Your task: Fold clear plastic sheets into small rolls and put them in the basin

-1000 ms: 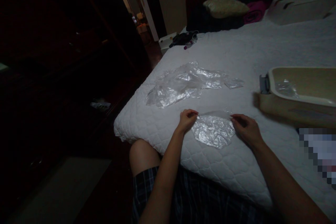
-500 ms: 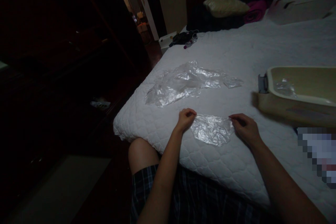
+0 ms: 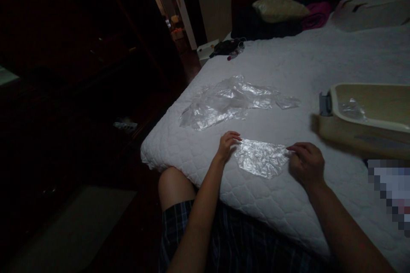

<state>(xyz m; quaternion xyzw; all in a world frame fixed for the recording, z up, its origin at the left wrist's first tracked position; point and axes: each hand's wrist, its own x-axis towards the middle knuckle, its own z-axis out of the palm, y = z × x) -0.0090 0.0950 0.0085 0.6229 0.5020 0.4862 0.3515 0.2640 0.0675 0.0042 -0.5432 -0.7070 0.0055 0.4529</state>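
Note:
A small clear plastic bag, crinkled and shiny, lies spread on the white quilted bed near its front edge. My left hand is at the bag's upper left corner, fingertips closed on it. At the upper right corner my right hand pinches the bag between thumb and fingers. Beyond it a larger heap of clear plastic lies crumpled on the bed, touched by neither hand.
To the right stands a cream plastic bin with a grey latch and some clear plastic inside. A cushion, a magenta cloth and dark items lie at the far end. The bed's left edge drops to a dark floor.
The bag is pulled flatter and wider between my hands. My right hand has moved slightly right and turned its back upward; the left-hand fingers have straightened somewhat. The view has shifted a little.

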